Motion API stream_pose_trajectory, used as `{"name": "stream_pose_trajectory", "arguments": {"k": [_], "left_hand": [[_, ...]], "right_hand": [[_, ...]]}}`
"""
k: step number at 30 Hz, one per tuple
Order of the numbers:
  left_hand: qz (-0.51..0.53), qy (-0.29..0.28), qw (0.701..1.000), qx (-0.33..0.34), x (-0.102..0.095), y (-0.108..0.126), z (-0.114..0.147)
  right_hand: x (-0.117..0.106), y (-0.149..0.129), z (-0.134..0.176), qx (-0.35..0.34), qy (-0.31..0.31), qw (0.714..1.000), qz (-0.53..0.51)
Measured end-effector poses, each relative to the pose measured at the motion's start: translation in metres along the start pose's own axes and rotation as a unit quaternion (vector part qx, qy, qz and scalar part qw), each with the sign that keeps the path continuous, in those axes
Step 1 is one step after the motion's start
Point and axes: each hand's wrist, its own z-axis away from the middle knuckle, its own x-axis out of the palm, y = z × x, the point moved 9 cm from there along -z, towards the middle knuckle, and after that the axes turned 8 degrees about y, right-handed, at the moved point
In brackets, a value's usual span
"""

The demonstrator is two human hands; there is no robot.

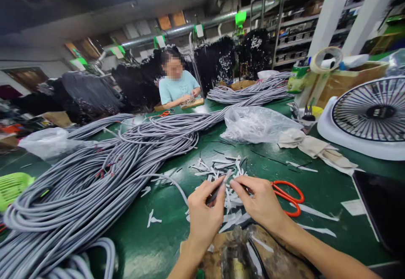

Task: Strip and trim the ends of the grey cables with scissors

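Near the middle of the green table, my left hand (206, 213) grips the end of a grey cable (173, 181) between thumb and fingers. The cable's stripped, pale tip (227, 175) points up and away from me. Close beside that tip, my right hand (261, 201) is closed in a pinch; what lies between its fingertips is too small to make out. White strips (232, 201) are scattered under and around both hands. Orange-handled scissors (300, 199) lie just right of my right hand, partly hidden by it. Below my wrists sits a worn wooden block (275, 243) with a metal part on it.
Large coils of grey cable (104, 173) cover the left side. A clear plastic bag (256, 123), a beige cloth (319, 146), a white fan (379, 112) and a dark tablet-like panel (379, 207) lie to the right. Across the table a person (179, 85) works with their hands.
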Motion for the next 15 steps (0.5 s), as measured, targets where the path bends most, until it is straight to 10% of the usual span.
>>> {"name": "stream_pose_trajectory", "arguments": {"k": [9, 15], "left_hand": [[-0.004, -0.039, 0.999, 0.018, 0.011, 0.002, 0.004], [-0.036, -0.051, 0.992, -0.108, 0.019, -0.037, -0.006]], "right_hand": [[0.004, 0.007, 0.001, 0.052, -0.001, 0.997, -0.061], [-0.002, -0.055, 0.021, -0.193, 0.003, 0.977, -0.088]]}}
